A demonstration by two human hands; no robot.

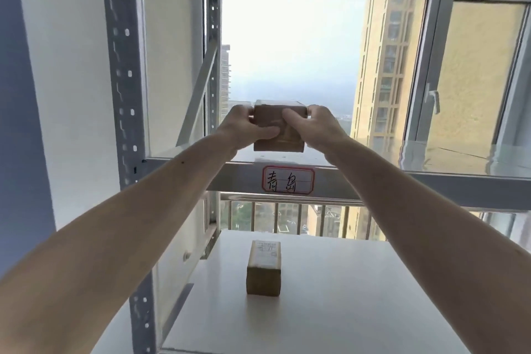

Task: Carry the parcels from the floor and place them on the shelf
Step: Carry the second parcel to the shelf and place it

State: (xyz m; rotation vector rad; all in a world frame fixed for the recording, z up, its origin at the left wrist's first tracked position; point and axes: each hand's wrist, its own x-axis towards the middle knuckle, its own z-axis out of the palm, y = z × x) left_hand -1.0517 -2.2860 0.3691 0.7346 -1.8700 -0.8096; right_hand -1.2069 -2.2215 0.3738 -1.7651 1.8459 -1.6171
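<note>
Done: one parcel [263,267] set mid lower shelf [359,282].
In hand: box [280,135] gripped by left hand [244,126] and right hand [314,128] at upper shelf [402,181] front edge.
Left: floor unseen.

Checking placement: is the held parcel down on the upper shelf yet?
Cannot tell. Both hands grip the parcel at the shelf edge; its underside contact is unclear.

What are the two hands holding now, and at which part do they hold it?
Both hold one small brown parcel at the upper shelf's edge: left hand on its left side, right hand on its right side, thumbs across the front.
</note>
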